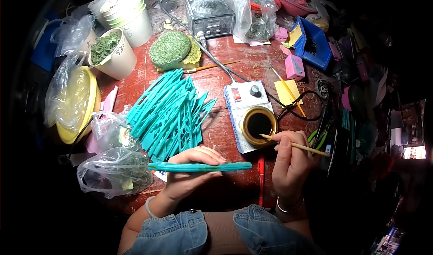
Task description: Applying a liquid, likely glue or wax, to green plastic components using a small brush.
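My left hand (198, 155) grips a long teal bar (236, 166), apparently of wax, held level between the thumb and fingers. In my right hand (292, 167) is a thin wooden stick or brush handle (314, 150). Its pointed tip is at the dark contents (258, 123) of a round brass-coloured pot (246, 136); whether it dips in cannot be told. The pot sits on a small heater box (242, 111) with a red switch and a black knob. Beyond my left hand lies a heap of teal strips and openwork pieces (169, 116).
A red pen (261, 180) lies between my hands. Plastic bags (116, 174), a yellow basin (91, 109) and white cups (116, 64) stand left. A control box (211, 16) sits behind, its cable (216, 60) crossing the red table. Rightward are a paintbrush (292, 94) and a blue bin (313, 52).
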A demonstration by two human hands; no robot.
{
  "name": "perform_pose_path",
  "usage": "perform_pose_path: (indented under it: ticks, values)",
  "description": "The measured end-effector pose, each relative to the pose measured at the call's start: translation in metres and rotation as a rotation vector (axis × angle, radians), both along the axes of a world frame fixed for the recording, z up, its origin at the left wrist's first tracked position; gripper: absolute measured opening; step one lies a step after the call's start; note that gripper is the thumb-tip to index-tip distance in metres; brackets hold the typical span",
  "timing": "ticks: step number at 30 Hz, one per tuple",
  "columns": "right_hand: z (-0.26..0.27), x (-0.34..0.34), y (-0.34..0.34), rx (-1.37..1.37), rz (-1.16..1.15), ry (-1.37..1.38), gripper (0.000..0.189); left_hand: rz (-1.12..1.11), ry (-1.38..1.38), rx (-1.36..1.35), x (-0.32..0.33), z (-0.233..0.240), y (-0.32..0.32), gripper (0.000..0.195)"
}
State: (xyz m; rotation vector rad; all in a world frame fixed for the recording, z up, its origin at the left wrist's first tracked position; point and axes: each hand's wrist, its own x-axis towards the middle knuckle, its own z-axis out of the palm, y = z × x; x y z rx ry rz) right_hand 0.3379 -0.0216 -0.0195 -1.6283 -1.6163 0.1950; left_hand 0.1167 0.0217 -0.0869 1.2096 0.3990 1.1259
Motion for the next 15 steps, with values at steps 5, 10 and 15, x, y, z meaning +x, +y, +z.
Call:
perform_pose_path:
  ticks: [5, 10, 15]
  values:
    - [-0.002, -0.001, 0.000, 0.060, -0.023, 0.062, 0.014, 0.005, 0.004, -0.009, 0.000, -0.001, 0.000, 0.024]
    - [0.009, -0.007, -0.003, 0.131, -0.096, 0.176, 0.019, -0.002, -0.001, -0.039, 0.001, 0.001, 0.000, 0.023]
    - [0.001, 0.005, -0.008, 0.202, 0.321, 0.587, 0.021, 0.004, 0.008, -0.024, 0.000, -0.001, -0.001, 0.023]
